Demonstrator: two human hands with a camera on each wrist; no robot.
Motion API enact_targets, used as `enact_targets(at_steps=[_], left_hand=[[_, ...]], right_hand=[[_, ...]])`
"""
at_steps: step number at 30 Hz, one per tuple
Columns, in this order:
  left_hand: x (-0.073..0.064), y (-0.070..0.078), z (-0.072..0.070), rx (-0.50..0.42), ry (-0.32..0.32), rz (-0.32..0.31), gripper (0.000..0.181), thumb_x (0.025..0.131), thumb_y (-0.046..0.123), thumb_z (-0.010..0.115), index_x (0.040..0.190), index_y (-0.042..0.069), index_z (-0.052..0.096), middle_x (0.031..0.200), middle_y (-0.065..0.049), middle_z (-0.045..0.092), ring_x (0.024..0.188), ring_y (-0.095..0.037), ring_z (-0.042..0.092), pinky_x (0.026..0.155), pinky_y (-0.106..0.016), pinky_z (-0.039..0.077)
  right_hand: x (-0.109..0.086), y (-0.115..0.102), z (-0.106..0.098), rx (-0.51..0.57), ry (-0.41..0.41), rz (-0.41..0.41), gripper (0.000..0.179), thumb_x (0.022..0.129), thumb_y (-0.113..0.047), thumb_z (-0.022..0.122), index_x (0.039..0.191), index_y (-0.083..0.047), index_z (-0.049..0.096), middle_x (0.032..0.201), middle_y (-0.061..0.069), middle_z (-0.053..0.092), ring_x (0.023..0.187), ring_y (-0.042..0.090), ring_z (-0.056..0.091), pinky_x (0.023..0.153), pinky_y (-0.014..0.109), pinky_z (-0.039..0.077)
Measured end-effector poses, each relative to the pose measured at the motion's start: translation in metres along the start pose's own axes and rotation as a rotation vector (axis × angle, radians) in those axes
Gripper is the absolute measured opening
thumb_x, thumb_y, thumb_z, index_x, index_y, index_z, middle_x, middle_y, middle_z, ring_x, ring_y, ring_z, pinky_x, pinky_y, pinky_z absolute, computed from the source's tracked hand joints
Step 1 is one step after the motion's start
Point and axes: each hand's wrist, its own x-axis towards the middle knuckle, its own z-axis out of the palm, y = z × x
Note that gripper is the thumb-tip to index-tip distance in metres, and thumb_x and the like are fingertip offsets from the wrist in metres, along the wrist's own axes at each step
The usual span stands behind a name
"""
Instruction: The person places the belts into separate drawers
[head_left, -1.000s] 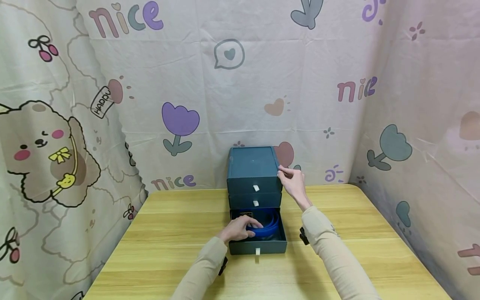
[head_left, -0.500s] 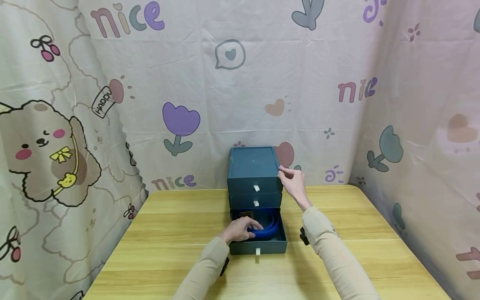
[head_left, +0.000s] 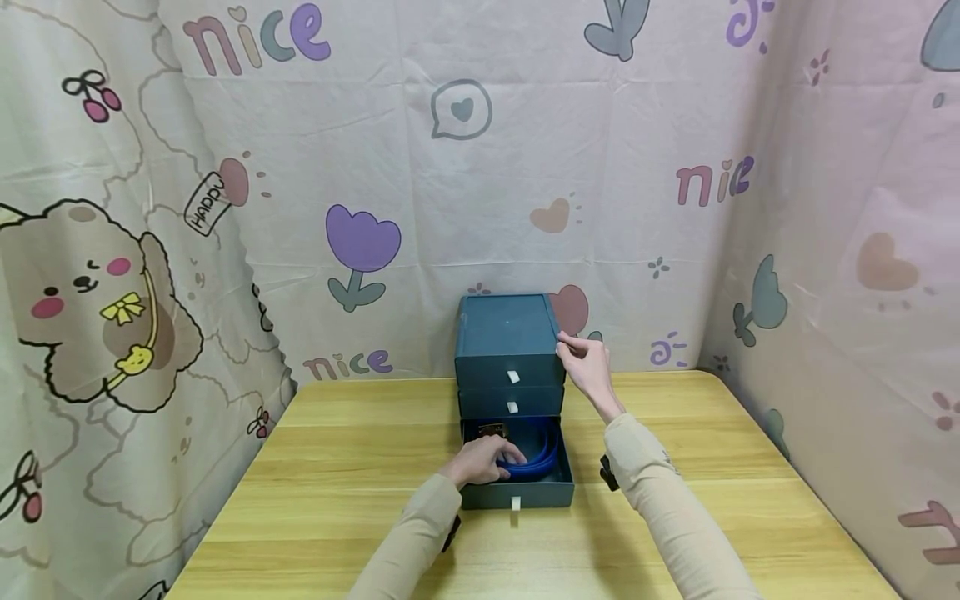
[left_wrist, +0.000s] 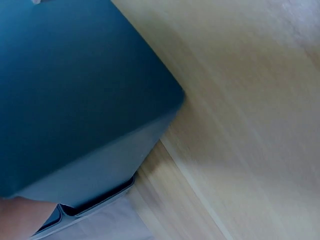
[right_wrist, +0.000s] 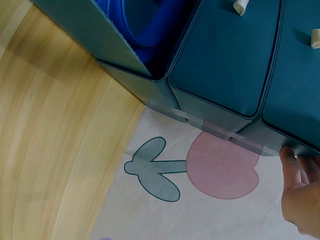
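Observation:
A teal drawer box (head_left: pixel 506 325) stands at the back of the table, its bottom drawer (head_left: pixel 487 497) pulled out. Inside lies a coiled blue belt (head_left: pixel 551 454), with a dark and gold buckle (head_left: pixel 492 430) at the back left. My left hand (head_left: pixel 483 461) reaches over the drawer's left side and holds the near left part of the coil between thumb and fingers. In the left wrist view only a sliver of hand (left_wrist: pixel 22 217) shows behind the drawer wall. My right hand (head_left: pixel 588 367) touches the box's upper right side with its fingertips (right_wrist: pixel 287 155).
The upper two drawers are closed, with small white pull tabs (head_left: pixel 513 377) on their fronts. Wooden tabletop (head_left: pixel 360 467) surrounds the box. A printed curtain (head_left: pixel 480 183) hangs right behind it, and others hang along both sides.
My left hand has shifted slightly right, and the near part of the belt coil sits a little lower in the drawer. The right hand stays put. The right curtain has swayed.

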Motion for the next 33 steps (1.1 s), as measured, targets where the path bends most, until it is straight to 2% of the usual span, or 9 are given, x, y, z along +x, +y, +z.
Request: enact_targets(at_steps=[9, 21, 27, 33], left_hand=[[-0.0010, 0.0036, 0.0001, 0.023, -0.004, -0.031, 0.031, 0.086, 0.000, 0.075, 0.107, 0.023, 0.079, 0.102, 0.005, 0.074, 0.096, -0.009, 0.066, 0.088, -0.030, 0.057], [-0.0035, 0.0053, 0.0000, 0.027, 0.009, -0.021, 0.029, 0.083, 0.001, 0.078, 0.105, 0.021, 0.079, 0.102, 0.004, 0.076, 0.095, -0.008, 0.068, 0.087, -0.028, 0.057], [-0.0045, 0.0057, -0.0014, -0.003, 0.007, -0.010, 0.030, 0.081, 0.000, 0.080, 0.105, 0.018, 0.079, 0.104, 0.003, 0.077, 0.095, -0.010, 0.069, 0.086, -0.027, 0.058], [-0.0050, 0.0084, -0.0050, -0.050, 0.011, 0.014, 0.030, 0.080, 0.006, 0.084, 0.108, 0.013, 0.078, 0.107, 0.000, 0.077, 0.098, -0.015, 0.069, 0.088, -0.028, 0.057]], right_hand=[[-0.0001, -0.0005, 0.0000, 0.004, 0.000, 0.006, 0.035, 0.097, -0.022, 0.062, 0.129, -0.010, 0.069, 0.134, 0.009, 0.067, 0.108, 0.028, 0.072, 0.074, 0.008, 0.047], [-0.0014, -0.0007, -0.0007, -0.006, -0.008, 0.002, 0.035, 0.098, -0.022, 0.061, 0.130, -0.009, 0.068, 0.135, 0.010, 0.066, 0.108, 0.030, 0.072, 0.070, 0.010, 0.047], [-0.0026, -0.0012, -0.0014, -0.021, -0.013, 0.012, 0.036, 0.098, -0.024, 0.060, 0.131, -0.011, 0.068, 0.137, 0.009, 0.065, 0.114, 0.028, 0.070, 0.073, 0.009, 0.045], [-0.0021, -0.0029, -0.0007, -0.012, -0.005, 0.013, 0.035, 0.098, -0.023, 0.062, 0.130, -0.011, 0.069, 0.136, 0.008, 0.066, 0.110, 0.027, 0.072, 0.073, 0.010, 0.047]])
